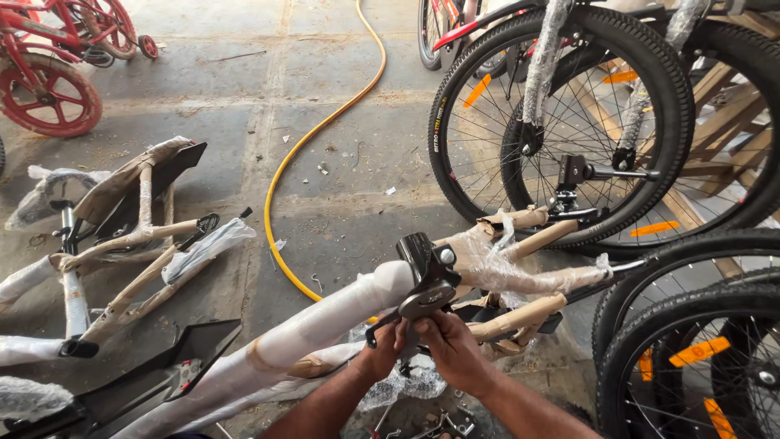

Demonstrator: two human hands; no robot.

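White foam wrap covers the long bicycle frame tube [325, 321] that runs across in front of you, and at its upper end sits the black-and-grey metal derailleur part [426, 280] you are working on. Your left hand [380, 358] grips the part's lower edge with its fingers closed around it; your right hand [451, 349] sits just beside it, fingers curled tight on the same piece from below. Clear plastic film [504, 264] and brown paper sleeves bundle the frame stays just right of the part. Two black-tyred spoked wheels [569, 122] stand overlapping behind, and two more tyres show at the lower right. One yellow hose [325, 126] snakes over the grey concrete floor [341, 187]. One red children's cycle [49, 89] stands far left, above another wrapped frame [138, 236].
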